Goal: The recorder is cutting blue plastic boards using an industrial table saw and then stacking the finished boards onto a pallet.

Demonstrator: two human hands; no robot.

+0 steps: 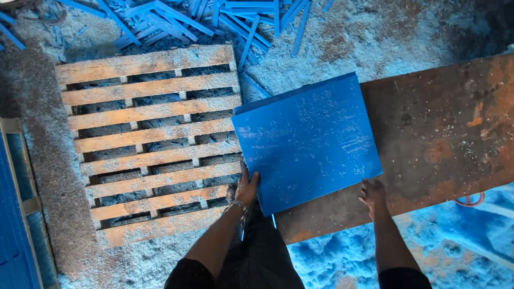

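Observation:
A flat blue board (pixel 308 140), dusted with pale specks, lies partly on a rusty brown table (pixel 444 134) and overhangs its left end. My left hand (pixel 247 187) grips the board's lower left edge, a watch on the wrist. My right hand (pixel 373 194) presses fingers against the board's lower right corner, resting on the table top. Both arms wear dark short sleeves.
A wooden slat pallet (pixel 150 139) sits on the sawdust-covered floor to the left. Several thin blue offcut strips (pixel 214 18) are piled at the top. Blue dust (pixel 342 257) covers the floor below the table. A blue framed panel (pixel 16 214) stands at the far left.

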